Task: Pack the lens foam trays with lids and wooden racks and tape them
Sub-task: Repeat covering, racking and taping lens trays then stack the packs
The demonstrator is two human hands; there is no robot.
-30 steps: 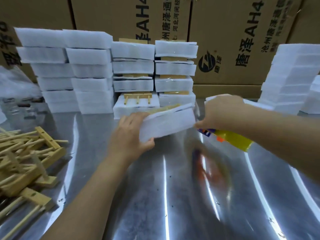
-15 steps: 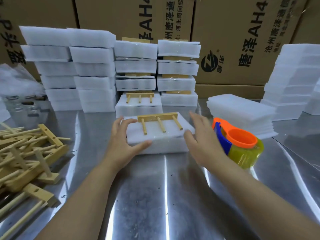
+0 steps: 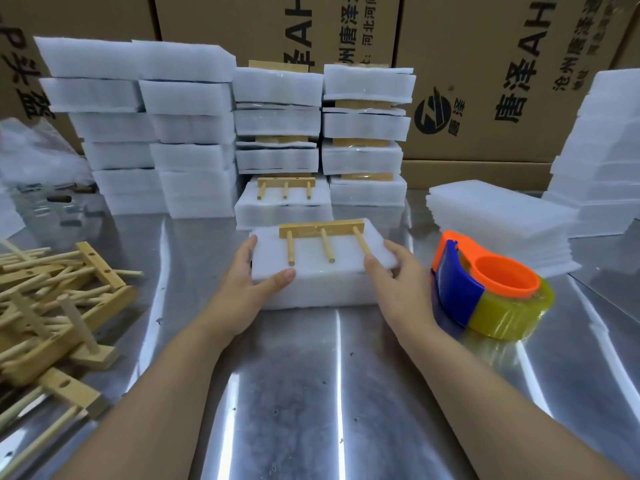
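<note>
White foam pack (image 3: 313, 293), 3-peg wood rack (image 3: 322, 229) lying flat atop.

Left hand (image 3: 239, 289), right hand (image 3: 401, 289) around foam tray (image 3: 309, 268)

White foam tray (image 3: 322, 271), tan wooden rack (image 3: 322, 233)

Cardboard boxes (image 3: 485, 39) behind steel table (image 3: 311, 403)
</note>
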